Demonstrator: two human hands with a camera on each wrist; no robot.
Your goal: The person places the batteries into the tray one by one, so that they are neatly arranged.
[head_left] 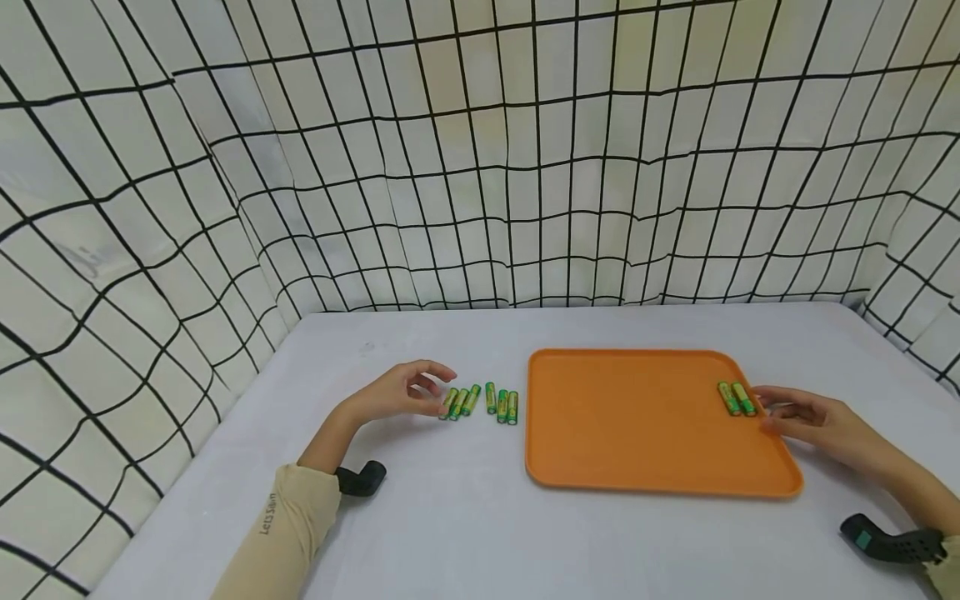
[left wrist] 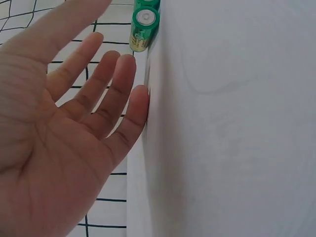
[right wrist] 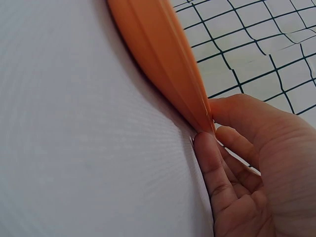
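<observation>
1. My left hand [head_left: 401, 392]: fingers spread and slightly bent, holding nothing; the thumb tip lies at the leftmost loose battery, but contact I cannot tell.
2. My right hand [head_left: 817, 421]: fingers loosely bent, no battery in hold; thumb touching the rim at the tray's right edge.
3. Loose batteries [head_left: 471, 400]: six, green and yellow, lying on the desk between my left hand and the tray's left edge; three slanted together, three nearer the tray.
4. Paired batteries [head_left: 727, 399]: two, side by side on the tray, near its right edge, toward the far right corner.
5. Orange tray [head_left: 622, 421]: flat, right of the desk's middle.
6. Desk [head_left: 450, 533]: white; behind its far edge, a black-gridded white backdrop [head_left: 551, 196].
7. Black device [head_left: 362, 479] at my left wrist, below a beige sleeve [head_left: 288, 533].
</observation>
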